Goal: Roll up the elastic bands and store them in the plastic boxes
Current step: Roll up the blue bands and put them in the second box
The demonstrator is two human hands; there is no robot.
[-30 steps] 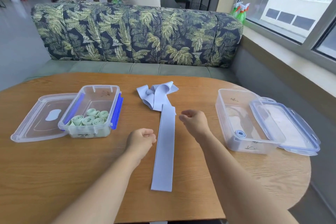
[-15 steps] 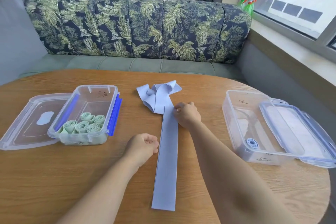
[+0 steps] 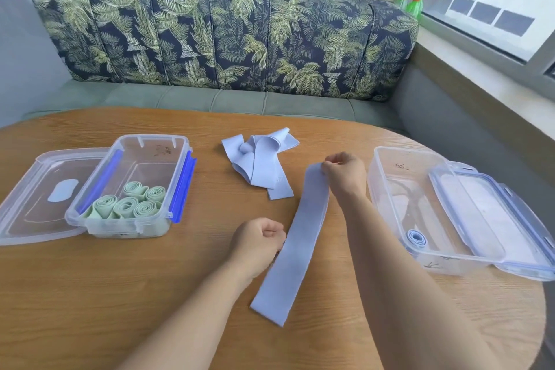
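on the table [image 3: 90, 294], right hand [image 3: 345, 173] at far end of blue band [image 3: 297, 246]

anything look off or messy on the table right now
Nothing spilled or damaged. The loose blue bands at the far middle of the table lie in a tangled heap, and the flat blue band the right hand pinches lies slanted.

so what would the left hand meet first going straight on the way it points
The left hand would meet the flat blue band almost at once; beyond that, probably the right forearm.
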